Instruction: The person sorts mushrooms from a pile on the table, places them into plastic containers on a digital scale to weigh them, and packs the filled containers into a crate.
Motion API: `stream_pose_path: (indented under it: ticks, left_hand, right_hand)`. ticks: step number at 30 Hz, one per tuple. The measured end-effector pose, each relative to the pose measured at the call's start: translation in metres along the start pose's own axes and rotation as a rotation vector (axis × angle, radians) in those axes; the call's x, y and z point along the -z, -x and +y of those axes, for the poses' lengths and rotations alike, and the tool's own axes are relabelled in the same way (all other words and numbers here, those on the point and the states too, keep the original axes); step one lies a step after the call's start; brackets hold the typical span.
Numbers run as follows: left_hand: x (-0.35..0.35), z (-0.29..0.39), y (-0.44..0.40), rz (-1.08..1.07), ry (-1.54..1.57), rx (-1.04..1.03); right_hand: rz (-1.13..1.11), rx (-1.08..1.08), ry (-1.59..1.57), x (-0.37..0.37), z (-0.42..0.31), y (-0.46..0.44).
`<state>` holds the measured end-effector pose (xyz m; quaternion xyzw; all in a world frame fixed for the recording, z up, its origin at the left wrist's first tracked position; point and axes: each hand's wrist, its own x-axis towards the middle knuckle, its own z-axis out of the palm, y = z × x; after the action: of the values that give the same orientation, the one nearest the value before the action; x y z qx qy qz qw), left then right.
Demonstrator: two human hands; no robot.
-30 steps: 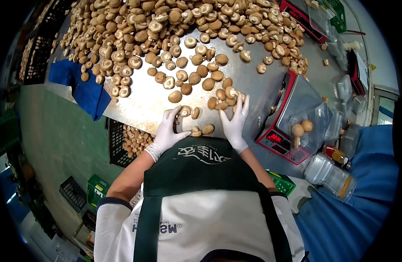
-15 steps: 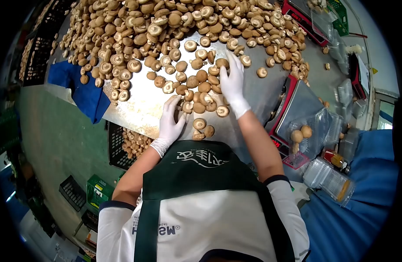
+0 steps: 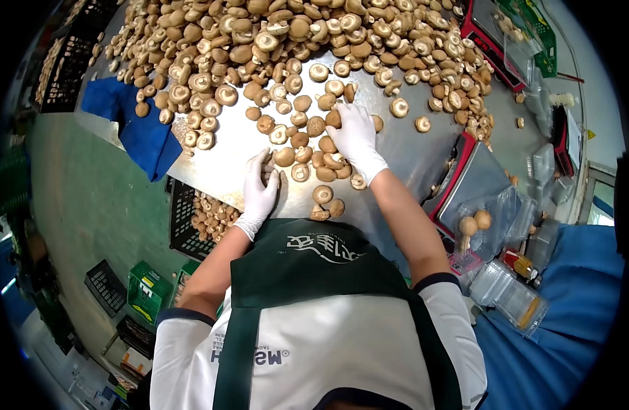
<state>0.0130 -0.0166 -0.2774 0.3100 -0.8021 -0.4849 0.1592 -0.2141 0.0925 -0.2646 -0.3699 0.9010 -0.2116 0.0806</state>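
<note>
Loose brown-capped shiitake mushrooms (image 3: 316, 126) lie scattered on the metal table (image 3: 219, 164) in front of me, some caps up, some stems up. My right hand (image 3: 359, 140), in a white glove, is among them, its fingers and thumb around a brown mushroom (image 3: 333, 118) at the fingertips. My left hand (image 3: 261, 190), also gloved, is at the near left side of the loose group. Its fingers are slightly curled with the thumb apart, and I see nothing held in it. Several mushrooms (image 3: 322, 195) lie between the hands, close to my apron.
A large mushroom heap (image 3: 239, 34) covers the table's far side. A blue cloth (image 3: 140, 137) hangs over the left edge, above a black crate (image 3: 184, 222) of mushrooms. To the right are a red-framed scale (image 3: 475, 184) with a clear box holding mushrooms, and another scale (image 3: 488, 44).
My right hand has come nearer and left, its fingers closing around a mushroom. My left hand has drawn away leftward from the loose mushrooms. The view has shifted slightly.
</note>
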Motion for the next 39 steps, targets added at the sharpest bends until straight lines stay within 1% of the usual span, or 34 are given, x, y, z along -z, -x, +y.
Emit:
stream_pose_path:
  ticks: [3,4,6,8,9,10,12,13,14,16,17,18,20,21,22,24,25,26,28,30,32,35,36,38,39]
  left_hand:
    - [-0.002,-0.008,0.002,0.022,0.077,0.073]
    - [-0.002,-0.01,0.002,0.032,0.108,0.088]
    - [-0.003,-0.012,0.003,0.039,0.161,0.114]
    - [-0.003,-0.014,0.001,0.046,0.194,0.129]
    - [-0.002,-0.013,-0.001,0.041,0.189,0.151]
    - [-0.003,-0.013,-0.002,0.043,0.176,0.14]
    - [-0.003,-0.016,-0.003,0.052,0.147,0.122]
    - [-0.002,-0.014,-0.004,0.054,0.16,0.142]
    - [-0.003,-0.015,-0.005,0.077,0.194,0.144]
    - [-0.003,-0.018,-0.012,0.119,0.259,0.144]
    - [-0.003,-0.019,-0.018,0.145,0.249,0.126]
    - [-0.001,-0.02,-0.025,0.168,0.231,0.11]
    - [0.002,-0.018,-0.043,0.214,0.204,0.078]
    - [0.009,-0.007,-0.052,0.229,0.049,0.031]
    - [0.01,-0.007,-0.06,0.237,-0.008,-0.03]
    - [0.011,-0.01,-0.076,0.25,-0.122,-0.153]
    - [0.011,-0.008,-0.079,0.215,-0.144,-0.134]
    - [0.011,-0.007,-0.078,0.143,-0.096,-0.061]
    - [0.01,-0.004,-0.071,0.003,-0.002,0.086]
    - [0.008,-0.002,-0.059,0.004,0.129,0.145]
    - [0.012,-0.004,-0.055,-0.01,0.249,0.236]
    - [0.018,-0.013,-0.057,0.1,0.16,0.182]
    - [0.024,-0.008,-0.06,0.135,0.187,0.218]
    - [0.028,-0.012,-0.071,0.236,0.239,0.143]
    - [0.03,-0.02,-0.079,0.262,0.143,0.078]
  right_hand:
    - [-0.049,-0.044,-0.21,0.001,0.011,0.006]
    - [-0.064,-0.097,-0.339,0.016,0.007,0.01]
    - [-0.049,-0.185,-0.924,0.033,0.008,0.012]
    - [-0.038,-0.295,-1.266,0.039,0.023,0.001]
    - [0.016,-0.338,-1.503,0.04,0.019,-0.003]
    - [0.02,-0.34,-1.65,0.039,0.019,-0.01]
    - [0.011,-0.348,-1.693,0.034,0.014,-0.028]
    - [0.045,-0.293,-1.308,0.035,0.0,-0.038]
    - [0.015,-0.358,-1.107,0.031,-0.019,-0.042]
    - [0.104,0.032,-0.627,0.0,-0.03,-0.048]
    - [0.046,0.144,-0.204,-0.031,-0.014,-0.047]
    - [-0.151,0.122,-0.089,-0.01,-0.034,-0.037]
    - [-0.222,0.107,-0.066,0.004,-0.04,-0.026]
    - [-0.202,0.119,-0.104,0.006,-0.032,-0.019]
    - [-0.287,0.064,-0.163,0.008,-0.025,-0.015]
    - [-0.307,0.083,-0.206,0.016,-0.014,-0.008]
    - [-0.385,0.01,-0.129,0.027,-0.02,-0.013]
    - [-0.462,-0.063,-0.05,0.041,-0.027,-0.02]
    - [-0.295,-0.03,-0.106,0.04,-0.037,-0.036]
    - [-0.206,0.018,-0.137,0.029,-0.059,-0.058]
    - [-0.124,0.153,-0.196,0.007,-0.086,-0.075]
    - [-0.15,0.198,0.028,-0.034,-0.1,-0.078]
    - [-0.111,0.199,0.017,-0.045,-0.099,-0.069]
    - [-0.167,0.202,-0.119,-0.049,-0.089,-0.045]
    - [-0.162,0.178,-0.122,-0.046,-0.087,-0.036]
